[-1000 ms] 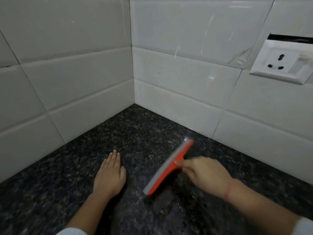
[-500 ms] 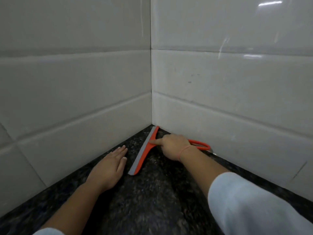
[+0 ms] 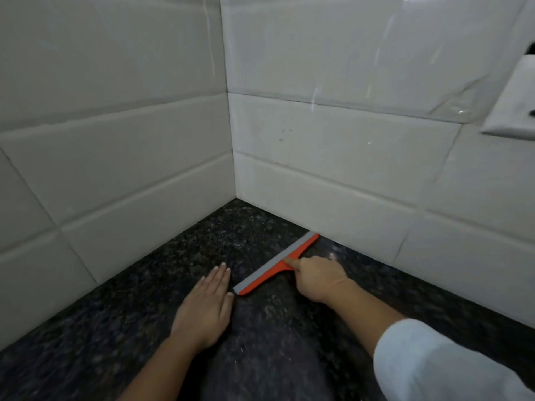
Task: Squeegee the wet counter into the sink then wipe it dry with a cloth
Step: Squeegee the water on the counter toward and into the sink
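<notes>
An orange squeegee (image 3: 275, 264) with a grey rubber blade lies edge-down on the dark speckled granite counter (image 3: 179, 256). Its far end touches the foot of the right tiled wall. My right hand (image 3: 317, 277) is shut on the squeegee's handle, which it hides. My left hand (image 3: 207, 305) rests flat on the counter, fingers together, just left of the blade's near end. Neither a sink nor a cloth is in view.
White tiled walls (image 3: 115, 140) meet in a corner (image 3: 236, 195) behind the counter. A white wall socket (image 3: 512, 111) sticks out at the right edge, above the counter.
The squeegee and my right hand went into the corner, then came back out along the right wall. My left hand stayed flat on the counter. The view shifted with my head.
</notes>
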